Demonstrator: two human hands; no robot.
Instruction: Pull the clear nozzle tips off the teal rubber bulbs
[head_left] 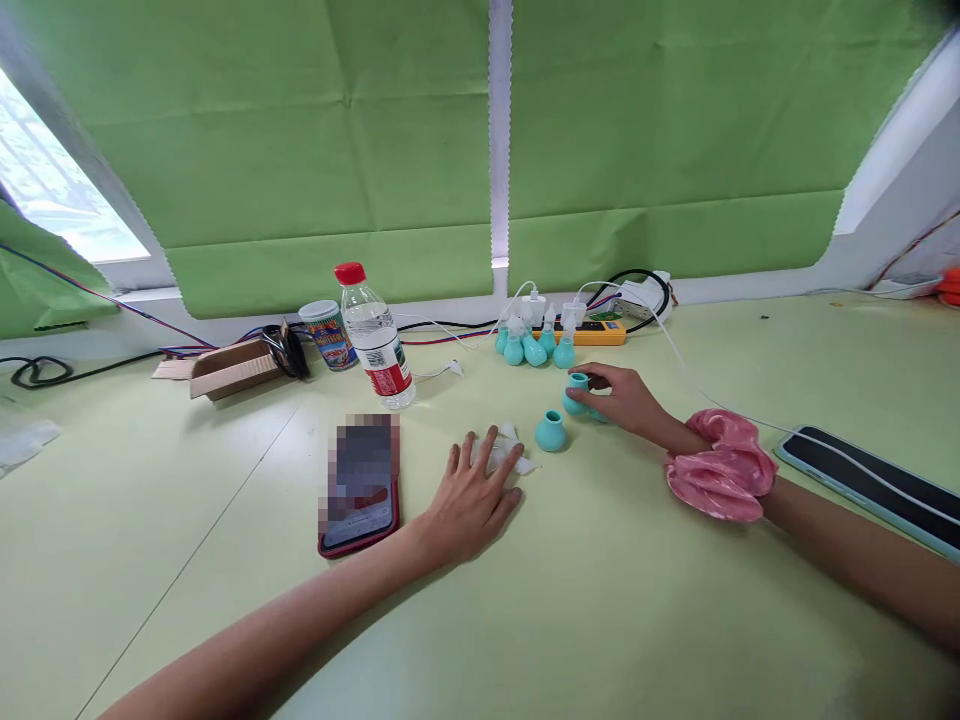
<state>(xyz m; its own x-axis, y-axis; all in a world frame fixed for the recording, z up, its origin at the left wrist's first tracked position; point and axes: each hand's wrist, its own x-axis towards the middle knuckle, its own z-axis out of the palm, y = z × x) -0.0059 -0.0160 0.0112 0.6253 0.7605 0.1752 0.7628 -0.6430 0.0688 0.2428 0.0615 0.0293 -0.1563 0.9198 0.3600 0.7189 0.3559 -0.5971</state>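
My left hand (472, 495) lies with fingers spread over some small clear-white pieces (508, 452), partly covering them. With thumb and fingers my right hand (621, 398) grips a small turquoise bulb (577, 386) with an open neck. Another turquoise piece beneath that hand is mostly hidden. Between the hands a second open-necked turquoise bulb (551, 433) stands upright on the table, touched by neither. Farther back is a cluster of several turquoise bulbs with clear tops (534, 348). A pink scrunchie (720, 465) circles my right wrist.
Left of my left hand lies a phone (360, 490), and a water bottle (379, 345) stands behind it. Beyond are a patterned cup (330, 338), a cardboard box (238, 370) and a yellow power strip (600, 332) with cables. A second phone (870, 485) rests at right, crossed by a white cable.
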